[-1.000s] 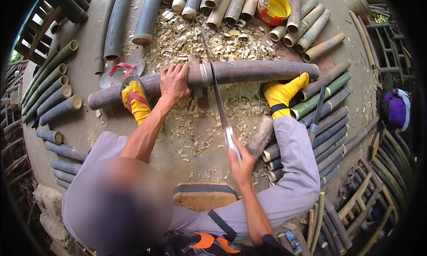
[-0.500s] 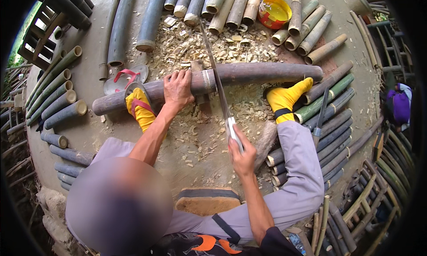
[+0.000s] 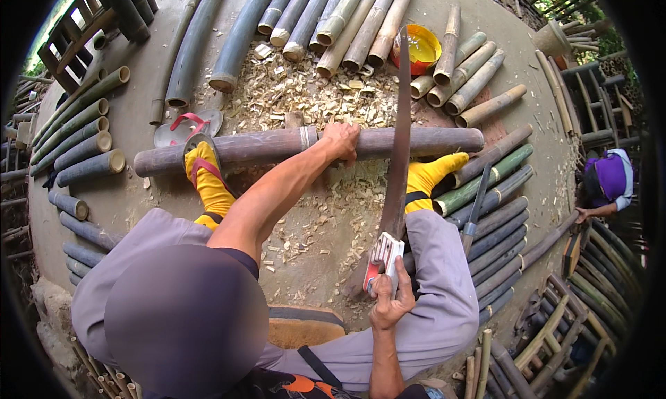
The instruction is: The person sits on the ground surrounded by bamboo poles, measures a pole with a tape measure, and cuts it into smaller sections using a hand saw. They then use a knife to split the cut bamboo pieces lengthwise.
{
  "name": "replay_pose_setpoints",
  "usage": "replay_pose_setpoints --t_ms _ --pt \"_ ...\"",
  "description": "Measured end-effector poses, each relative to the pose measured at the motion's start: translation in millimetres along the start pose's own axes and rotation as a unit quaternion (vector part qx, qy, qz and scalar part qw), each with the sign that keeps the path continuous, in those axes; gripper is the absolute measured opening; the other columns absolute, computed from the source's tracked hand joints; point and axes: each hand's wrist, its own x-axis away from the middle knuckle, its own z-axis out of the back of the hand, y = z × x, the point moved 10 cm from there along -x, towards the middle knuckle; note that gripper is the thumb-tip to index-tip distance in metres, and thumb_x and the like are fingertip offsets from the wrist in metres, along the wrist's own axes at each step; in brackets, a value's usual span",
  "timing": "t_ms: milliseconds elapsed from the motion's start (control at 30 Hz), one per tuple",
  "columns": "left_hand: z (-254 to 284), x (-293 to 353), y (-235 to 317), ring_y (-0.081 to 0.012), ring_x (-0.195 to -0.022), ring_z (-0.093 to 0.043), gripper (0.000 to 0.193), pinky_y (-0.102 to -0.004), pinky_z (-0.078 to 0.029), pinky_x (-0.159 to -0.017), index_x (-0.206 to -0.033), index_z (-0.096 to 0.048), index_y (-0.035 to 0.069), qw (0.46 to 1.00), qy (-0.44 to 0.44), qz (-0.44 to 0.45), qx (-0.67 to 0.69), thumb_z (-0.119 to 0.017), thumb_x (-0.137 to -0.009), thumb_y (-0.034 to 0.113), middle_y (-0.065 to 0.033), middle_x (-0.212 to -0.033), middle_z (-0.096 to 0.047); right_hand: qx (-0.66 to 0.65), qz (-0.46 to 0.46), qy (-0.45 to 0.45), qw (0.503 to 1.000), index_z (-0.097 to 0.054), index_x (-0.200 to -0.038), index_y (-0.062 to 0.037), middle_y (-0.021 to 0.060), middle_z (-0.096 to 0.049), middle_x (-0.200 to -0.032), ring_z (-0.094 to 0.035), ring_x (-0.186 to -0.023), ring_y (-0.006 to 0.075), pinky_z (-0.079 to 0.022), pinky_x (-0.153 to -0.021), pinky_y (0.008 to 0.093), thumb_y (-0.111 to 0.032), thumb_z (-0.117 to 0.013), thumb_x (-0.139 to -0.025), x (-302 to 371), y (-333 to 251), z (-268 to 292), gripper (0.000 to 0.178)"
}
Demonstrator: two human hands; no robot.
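Right grip (image 3: 391, 300) held the handsaw (image 3: 397, 174); left grip (image 3: 339, 141), between yellow-socked feet (image 3: 431, 174), clasped the bamboo pole (image 3: 270, 146), apparently for steadiness.

No words, numbers or signs could be read for certain. The saw (image 3: 399, 149) had a white handle (image 3: 386, 257) with a red patch and dark marks on it, but these were too small to make out as letters or figures. The tub (image 3: 420, 69) was red on the outside and yellow within; any print on its wall was too small to tell, and the blade partly covered it. Orange shapes stood on the dark cloth (image 3: 279, 381) at the lower edge, cut off there, and they formed no word that could be made out.
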Motion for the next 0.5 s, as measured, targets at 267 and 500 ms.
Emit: replay_pose_setpoints --t_ms 267,500 --pt "33 27 14 -0.0241 -0.071 -0.065 0.053 -0.0318 -0.053 -0.058 -0.090 -0.068 -0.002 0.952 -0.145 0.006 0.270 -0.087 -0.051 0.028 -0.0147 -0.085 -0.068 -0.031 0.108 0.053 0.992 -0.046 -0.134 0.0050 -0.0003 -0.046 -0.059 -0.040 -0.052 0.0094 -0.043 -0.059 0.0288 -0.003 -0.051 -0.093 -5 -28 12 0.042" --pt "49 115 -30 -0.0216 -0.079 -0.063 0.064 -0.0284 -0.053 -0.073 -0.109 -0.059 -0.004 0.834 -0.090 -0.011 0.545 -0.083 -0.055 0.021 -0.0120 -0.091 -0.065 -0.004 0.142 0.072 0.987 -0.041 -0.137 0.0056 -0.0002 -0.044 -0.057 -0.038 -0.051 0.0097 -0.045 -0.063 0.0311 -0.004 -0.046 -0.096 -10 -40 16 0.042"
